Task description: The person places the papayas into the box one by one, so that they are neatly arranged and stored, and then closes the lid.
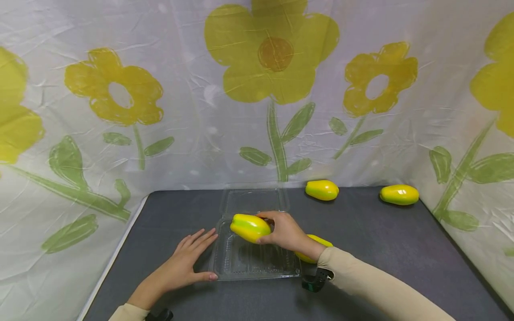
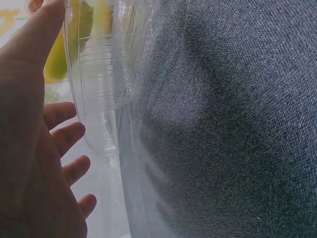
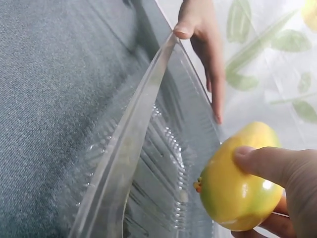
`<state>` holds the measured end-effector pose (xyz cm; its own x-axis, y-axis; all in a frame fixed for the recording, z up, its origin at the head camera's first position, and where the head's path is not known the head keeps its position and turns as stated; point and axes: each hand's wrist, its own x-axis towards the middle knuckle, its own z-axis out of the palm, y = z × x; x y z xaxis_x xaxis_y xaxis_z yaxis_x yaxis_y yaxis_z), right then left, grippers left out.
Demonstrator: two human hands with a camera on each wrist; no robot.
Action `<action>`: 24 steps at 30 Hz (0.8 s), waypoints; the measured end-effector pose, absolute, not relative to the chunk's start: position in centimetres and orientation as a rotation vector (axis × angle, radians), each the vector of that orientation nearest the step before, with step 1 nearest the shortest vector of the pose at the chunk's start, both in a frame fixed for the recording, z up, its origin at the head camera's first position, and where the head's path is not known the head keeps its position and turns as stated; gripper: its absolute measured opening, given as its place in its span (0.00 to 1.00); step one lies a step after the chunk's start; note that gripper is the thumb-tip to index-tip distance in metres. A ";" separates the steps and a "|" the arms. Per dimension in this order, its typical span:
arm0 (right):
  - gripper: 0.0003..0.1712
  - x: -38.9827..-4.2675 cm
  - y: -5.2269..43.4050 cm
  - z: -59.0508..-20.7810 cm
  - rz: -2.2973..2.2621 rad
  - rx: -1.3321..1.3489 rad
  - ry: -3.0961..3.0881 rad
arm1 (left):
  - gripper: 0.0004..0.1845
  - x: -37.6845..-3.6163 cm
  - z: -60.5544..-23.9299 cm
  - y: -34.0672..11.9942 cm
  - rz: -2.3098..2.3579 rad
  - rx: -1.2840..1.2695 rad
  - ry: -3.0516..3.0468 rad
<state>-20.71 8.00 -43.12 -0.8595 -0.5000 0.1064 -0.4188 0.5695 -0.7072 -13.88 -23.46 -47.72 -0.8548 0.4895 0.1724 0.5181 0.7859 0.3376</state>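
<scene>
A dark grey felt-like table bears a clear, ribbed plastic clamshell container, lid open at the far side. The left hand lies flat with straight fingers against the container's left rim. The right hand grips a glossy, oblong yellow-green mango above the tray.

The left hand lies flat, fingers straight and spread. The right hand curls, seemingly gripping with thumb and fingertips.
</scene>
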 end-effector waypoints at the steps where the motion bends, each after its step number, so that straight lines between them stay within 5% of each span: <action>1: 0.40 -20.7 7.9 -43.1 -1.178 -0.793 2.681 | 0.54 -13.9 -47.7 -23.5 -0.582 -0.819 -2.898; 24: 0.38 -20.7 6.4 -44.6 -1.144 -0.859 2.721 | 0.56 -13.7 -47.6 -23.2 -0.581 -0.754 -2.957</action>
<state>-20.74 6.38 -44.58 -0.8416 -0.5192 0.1485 -0.4694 0.5673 -0.6767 -13.74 -23.17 -47.64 -0.8816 0.4554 0.1239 0.4684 0.8124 0.3474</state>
